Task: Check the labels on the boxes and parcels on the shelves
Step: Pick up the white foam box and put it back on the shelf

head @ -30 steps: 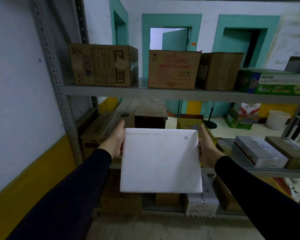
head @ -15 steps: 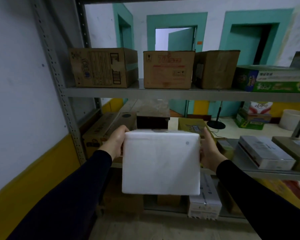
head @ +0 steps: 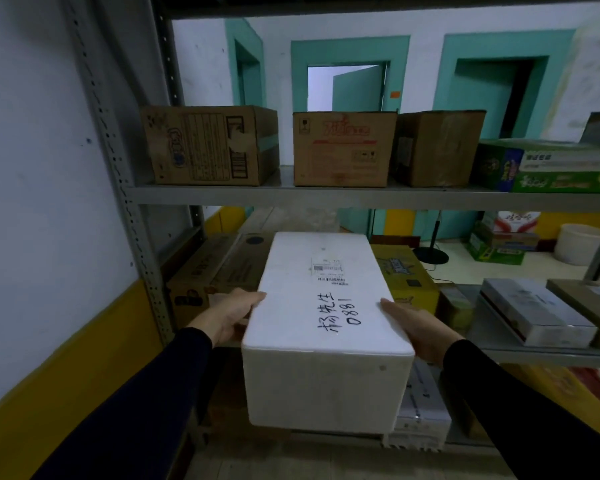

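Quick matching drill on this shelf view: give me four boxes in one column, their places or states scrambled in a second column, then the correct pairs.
Things:
1. white foam box
2. cardboard box with red print
3. green carton
4. yellow box

Places or states:
A. upper shelf, far right
B. middle shelf, just behind the right side of the foam box
C. held between the left hand and right hand, handwriting facing up
D. upper shelf, second from the left

Pairs: 1-C, 2-D, 3-A, 4-B

head cam | faces forward and down, close on foam box (head: 323,306) | shelves (head: 326,195) behind
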A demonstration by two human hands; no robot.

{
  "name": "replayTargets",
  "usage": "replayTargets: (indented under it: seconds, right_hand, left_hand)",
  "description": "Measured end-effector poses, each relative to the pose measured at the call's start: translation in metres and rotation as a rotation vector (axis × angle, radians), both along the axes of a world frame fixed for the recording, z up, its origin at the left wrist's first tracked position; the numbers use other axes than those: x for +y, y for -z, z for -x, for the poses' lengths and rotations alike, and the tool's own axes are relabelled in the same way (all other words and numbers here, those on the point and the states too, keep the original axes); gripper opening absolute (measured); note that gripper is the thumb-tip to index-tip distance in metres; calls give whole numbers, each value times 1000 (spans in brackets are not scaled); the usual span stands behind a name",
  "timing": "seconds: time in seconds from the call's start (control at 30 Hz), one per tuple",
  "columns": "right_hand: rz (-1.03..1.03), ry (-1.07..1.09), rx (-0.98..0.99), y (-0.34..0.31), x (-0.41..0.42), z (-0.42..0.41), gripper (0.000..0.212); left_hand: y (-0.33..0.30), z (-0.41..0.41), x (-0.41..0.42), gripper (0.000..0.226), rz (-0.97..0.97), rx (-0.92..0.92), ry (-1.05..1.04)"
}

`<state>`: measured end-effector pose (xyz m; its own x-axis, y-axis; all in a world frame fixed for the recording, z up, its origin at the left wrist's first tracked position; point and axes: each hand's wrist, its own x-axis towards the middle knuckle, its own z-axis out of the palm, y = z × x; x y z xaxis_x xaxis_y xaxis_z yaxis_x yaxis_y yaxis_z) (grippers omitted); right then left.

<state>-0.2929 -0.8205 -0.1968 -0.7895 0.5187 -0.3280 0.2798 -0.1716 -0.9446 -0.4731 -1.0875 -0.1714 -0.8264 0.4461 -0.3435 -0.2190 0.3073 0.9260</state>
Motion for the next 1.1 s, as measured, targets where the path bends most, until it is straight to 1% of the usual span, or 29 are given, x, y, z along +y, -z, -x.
replayTargets:
  seconds: [0.07, 0.1, 0.13, 0.17, 0.23, 0.27, 0.3, 0.4, 0.43, 0.53, 0.67, 0.73, 0.83, 0.87, 0.9, 0.97, 1.0, 1.07, 1.1]
  right_hand:
    - [7, -15, 12, 7, -1, 2, 28]
    - [6, -27, 19, 10, -1, 2, 27]
    - [2, -32, 24, 13, 1, 3, 28]
    - [-8, -44, 19, 16, 3, 3, 29]
    - [-27, -89, -6, 19, 8, 2, 32]
    - [-38, -116, -16, 19, 8, 1, 37]
    - [-50, -145, -23, 18, 8, 0, 42]
    - [-71, -206, -36, 13, 3, -1, 53]
    - [-82, -206, -37, 13, 1, -1, 52]
    - [-89, -178, -26, 14, -5, 1, 35]
    - [-77, -141, -5, 17, -13, 2, 39]
    - [-100, -131, 37, 17, -16, 3, 39]
    - [-171, -151, 109, 16, -17, 1, 44]
    - [-183, -147, 121, 16, -17, 0, 47]
    - [-195, -143, 128, 15, -16, 0, 49]
    - [-174, -134, 151, 12, -16, -1, 51]
    - [-143, -130, 171, 8, -16, -1, 55]
    - [-101, -151, 204, -1, -19, -2, 64]
    - [-99, -172, 194, -4, -22, -2, 65]
  left_hand:
    - [10, 9, -4, 63, 97, 67, 28]
    - [14, 12, -6, 76, 138, 94, 30]
    - [18, 15, -8, 84, 166, 107, 35]
    - [18, 14, -10, 84, 175, 83, 49]
    - [15, 7, -12, 64, 187, 22, 120]
    - [14, 5, -14, 57, 198, 8, 157]
    - [12, 2, -16, 56, 196, 6, 181]
    - [10, -1, -19, 64, 181, 19, 179]
    - [11, -1, -19, 67, 170, 27, 176]
    - [10, -4, -22, 72, 157, 52, 161]
    - [10, -5, -28, 87, 134, 87, 131]
    - [9, -5, -29, 84, 134, 127, 113]
    - [4, -8, -27, 68, 87, 163, 19]
    - [1, -9, -25, 72, 43, 159, -15]
    - [-1, -8, -24, 82, 4, 150, -30]
    - [-6, -8, -22, 104, 1, 153, 18]
    - [-8, -9, -23, 109, 27, 181, 66]
    - [-11, -13, -26, 106, 130, 273, 166]
    - [-11, -15, -28, 102, 174, 316, 193]
